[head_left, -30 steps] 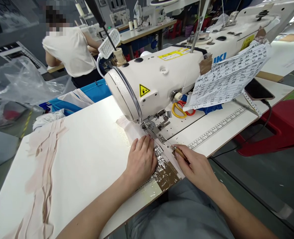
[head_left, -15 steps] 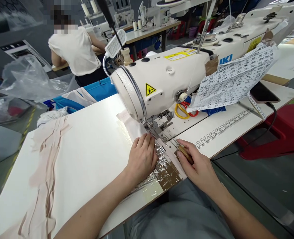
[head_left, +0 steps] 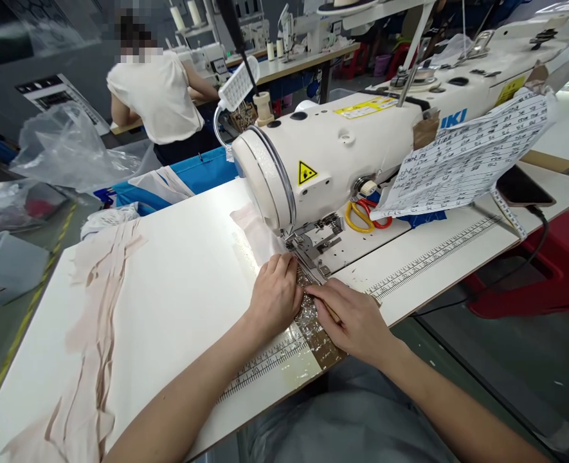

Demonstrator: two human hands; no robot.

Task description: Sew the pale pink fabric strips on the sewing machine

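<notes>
Under the head of the white sewing machine (head_left: pixel 323 148), a piece of pale pink fabric (head_left: pixel 258 235) lies by the needle and presser foot (head_left: pixel 296 241). My left hand (head_left: pixel 275 289) rests beside the foot, its fingers bent and close together at the fabric's edge; its fingertips are partly hidden. Close on its right, my right hand (head_left: pixel 352 318) is closed around a wooden-handled awl (head_left: pixel 332 312), mostly covered by the fingers. Both hands are over a shiny, tape-covered brown patch (head_left: pixel 323 347) at the table's front edge.
A long bundle of pale pink fabric strips (head_left: pixel 98 334) lies on the left of the white table (head_left: pixel 182 283). Yellow and red-handled scissors (head_left: pixel 360 217), a written sheet (head_left: pixel 462 164) and a phone (head_left: pixel 525 186) are at the right. Another person (head_left: pixel 156 96) sits beyond.
My right hand has moved left with the awl, up against my left hand. My left hand stays by the presser foot. The whole view has shifted slightly.
</notes>
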